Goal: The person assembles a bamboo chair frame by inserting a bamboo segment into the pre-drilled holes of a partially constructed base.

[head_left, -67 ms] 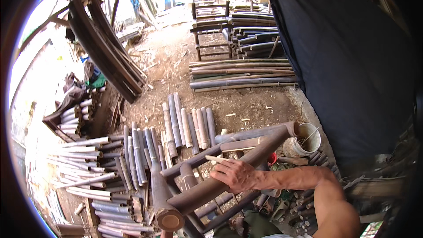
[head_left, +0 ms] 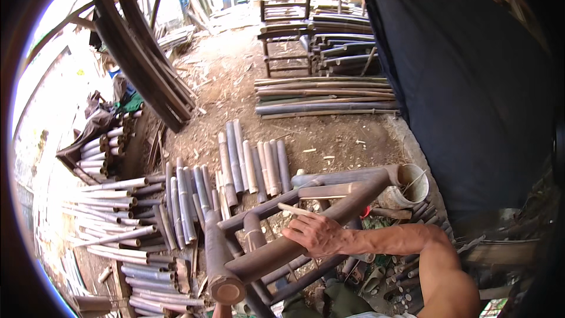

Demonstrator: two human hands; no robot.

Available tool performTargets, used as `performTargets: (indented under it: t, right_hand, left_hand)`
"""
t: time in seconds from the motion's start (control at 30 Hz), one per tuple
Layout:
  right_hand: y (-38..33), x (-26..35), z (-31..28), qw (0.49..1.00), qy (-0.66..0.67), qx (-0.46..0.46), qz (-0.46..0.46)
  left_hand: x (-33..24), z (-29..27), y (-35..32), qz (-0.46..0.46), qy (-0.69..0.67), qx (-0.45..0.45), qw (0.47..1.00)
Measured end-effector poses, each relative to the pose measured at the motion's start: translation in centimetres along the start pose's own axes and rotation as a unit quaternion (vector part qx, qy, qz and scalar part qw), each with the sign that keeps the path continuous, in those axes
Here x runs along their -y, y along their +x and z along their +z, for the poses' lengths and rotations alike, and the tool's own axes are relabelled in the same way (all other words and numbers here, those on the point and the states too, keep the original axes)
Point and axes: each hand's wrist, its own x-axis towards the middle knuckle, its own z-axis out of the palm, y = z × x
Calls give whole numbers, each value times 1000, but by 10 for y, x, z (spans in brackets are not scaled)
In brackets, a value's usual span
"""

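Observation:
A bamboo frame (head_left: 259,259) of dark poles joined together stands at a slant in front of me. My right hand (head_left: 318,235) lies over its thick upper pole, fingers curled, with a short pale bamboo stick (head_left: 296,209) between them. The stick points away to the left, above a thinner crosspiece (head_left: 253,217). Of my left hand (head_left: 222,312) only a bit of skin shows at the lower edge, below the round cut end (head_left: 228,290) of the frame's post. Its fingers are hidden.
Cut bamboo lengths (head_left: 253,165) lie in rows beyond the frame, with more piles (head_left: 112,206) at left. Long poles (head_left: 323,97) are stacked farther off beside a bamboo rack (head_left: 286,38). A white bucket (head_left: 415,185) stands at right, near a dark hanging sheet (head_left: 459,94).

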Motion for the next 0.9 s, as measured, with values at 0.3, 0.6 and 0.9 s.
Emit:
performTargets:
  t: [0.3, 0.6, 0.9]
  right_hand:
    - [20, 33, 121, 989, -43, 111, 84]
    - [80, -4, 134, 910, 157, 305, 232]
    - [-1, -190, 97, 857, -8, 204, 473]
  left_hand:
    - [-89, -37, 26, 9, -194, 18, 981]
    - [-145, -19, 17, 128, 192, 13, 973]
    - [-166, 41, 122, 272, 464, -47, 842]
